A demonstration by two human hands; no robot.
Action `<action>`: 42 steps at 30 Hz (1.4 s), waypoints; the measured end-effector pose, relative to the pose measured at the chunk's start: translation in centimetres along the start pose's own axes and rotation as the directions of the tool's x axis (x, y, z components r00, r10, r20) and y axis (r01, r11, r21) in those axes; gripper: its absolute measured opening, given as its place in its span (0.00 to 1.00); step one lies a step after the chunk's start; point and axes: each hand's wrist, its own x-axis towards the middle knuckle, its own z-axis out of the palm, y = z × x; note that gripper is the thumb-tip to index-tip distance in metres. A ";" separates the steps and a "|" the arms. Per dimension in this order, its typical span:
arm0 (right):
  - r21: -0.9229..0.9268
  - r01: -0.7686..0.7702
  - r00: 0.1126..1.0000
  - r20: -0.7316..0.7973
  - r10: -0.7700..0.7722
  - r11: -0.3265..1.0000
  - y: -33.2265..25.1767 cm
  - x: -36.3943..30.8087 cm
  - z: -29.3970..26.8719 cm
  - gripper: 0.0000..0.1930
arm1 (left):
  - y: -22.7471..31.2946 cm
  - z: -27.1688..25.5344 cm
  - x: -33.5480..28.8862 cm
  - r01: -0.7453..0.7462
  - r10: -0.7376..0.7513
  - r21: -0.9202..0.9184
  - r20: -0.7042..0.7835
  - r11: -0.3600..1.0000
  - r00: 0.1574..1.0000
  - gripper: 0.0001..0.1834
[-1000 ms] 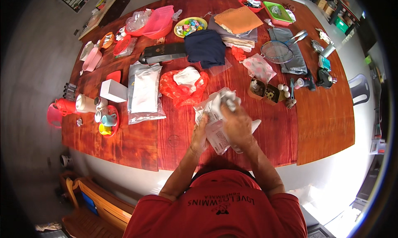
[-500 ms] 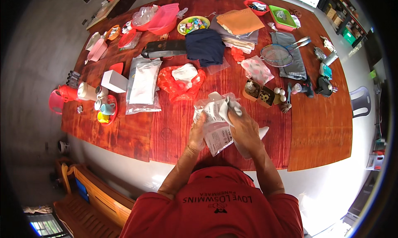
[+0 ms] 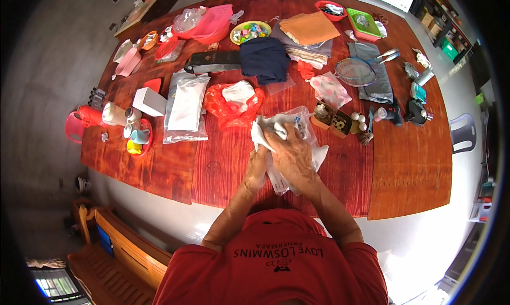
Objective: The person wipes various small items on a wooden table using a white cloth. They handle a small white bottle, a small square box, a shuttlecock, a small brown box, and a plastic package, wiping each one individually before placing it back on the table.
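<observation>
At the near middle of the table, my right hand (image 3: 291, 155) is closed over a bunched white cloth (image 3: 261, 129), its fingers bent into the folds. My left hand (image 3: 256, 169) is just left of it and lower, closed at the edge of a clear printed plastic bag (image 3: 302, 118); its fingertips are partly hidden behind the cloth and my right hand. The bag spreads out beneath and to the right of both hands. Beyond them lies an open red plastic bag (image 3: 217, 100) with white cloth (image 3: 240, 94) inside.
To the left lie flat packed white garments (image 3: 187, 103), a white box (image 3: 149, 102) and a red tray with cups (image 3: 139, 137). Rightward stand a divided brown box (image 3: 340, 123), eggs (image 3: 362, 126) and badminton rackets (image 3: 355, 72). Farther back are folded dark cloth (image 3: 264, 59) and several baskets.
My right hand has moved left across the bag, bringing the white cloth over my left hand. The bag has shifted right and turned beneath them. My left hand has stayed nearly in place.
</observation>
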 end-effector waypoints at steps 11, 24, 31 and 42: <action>-0.318 -0.154 0.988 -0.043 0.148 0.936 2.1 -2.0 -0.5 0.16 | -2.3 -1.5 0.9 0.045 -0.015 -0.344 0.088 0.938 0.996 0.31; 0.380 0.074 0.989 0.091 -0.117 0.922 -1.4 -8.5 -3.5 0.18 | 0.4 -4.0 -0.5 0.058 0.053 -0.490 0.208 0.870 0.977 0.39; 0.004 -0.150 0.971 -0.187 0.148 0.989 -0.9 -4.2 -4.7 0.23 | 1.4 -3.5 -2.2 0.009 0.094 -0.396 0.239 0.918 0.966 0.33; 0.327 0.038 0.999 -0.024 -0.032 0.944 -3.4 -5.7 -5.9 0.24 | 1.0 -5.4 -1.7 -0.011 0.081 -0.392 0.163 0.920 0.983 0.19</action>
